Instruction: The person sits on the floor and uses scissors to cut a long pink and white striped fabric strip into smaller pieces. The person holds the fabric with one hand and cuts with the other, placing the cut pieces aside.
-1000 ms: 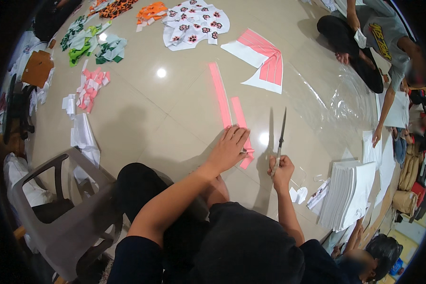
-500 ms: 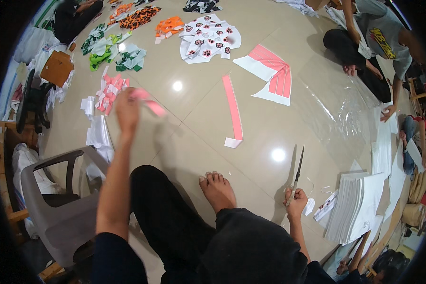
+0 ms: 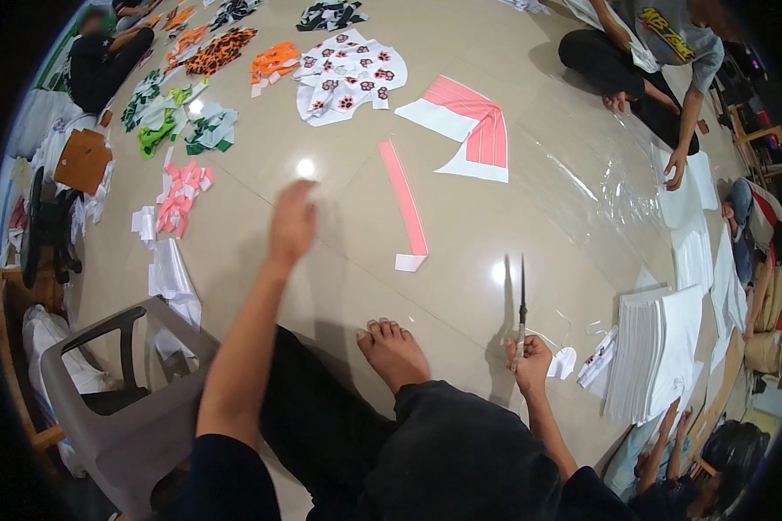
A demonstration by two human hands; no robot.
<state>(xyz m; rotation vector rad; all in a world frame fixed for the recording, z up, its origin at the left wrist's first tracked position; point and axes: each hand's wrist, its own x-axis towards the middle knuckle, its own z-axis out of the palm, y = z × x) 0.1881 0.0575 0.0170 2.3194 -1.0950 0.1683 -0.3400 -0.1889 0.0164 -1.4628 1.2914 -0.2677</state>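
Note:
My left hand (image 3: 294, 224), blurred by motion, is above the floor between the pile of pink fabric scraps (image 3: 182, 193) and a pink strip with a white end (image 3: 403, 204). Nothing shows in it, and its fingers seem loosely apart. In my right hand (image 3: 530, 365) is a pair of scissors (image 3: 523, 300) with wrapped handles, held upright with the blades together and pointing away from me. Beyond the strip lies a bent pink-striped fabric piece (image 3: 478, 130) with white edges. To its left is a white paw-print piece (image 3: 352, 76).
A grey plastic stool (image 3: 135, 373) stands at my left. Green (image 3: 208, 130) and orange (image 3: 274, 61) scrap piles lie far left. White stacked sheets (image 3: 656, 352) are at my right, near clear plastic (image 3: 595, 191). A co-worker (image 3: 669, 43) sits far right; others are around.
My left hand has come away from the pink scraps toward the right; the pink piece it held is no longer in it. The scissors have turned slightly more upright. The view has shifted a little.

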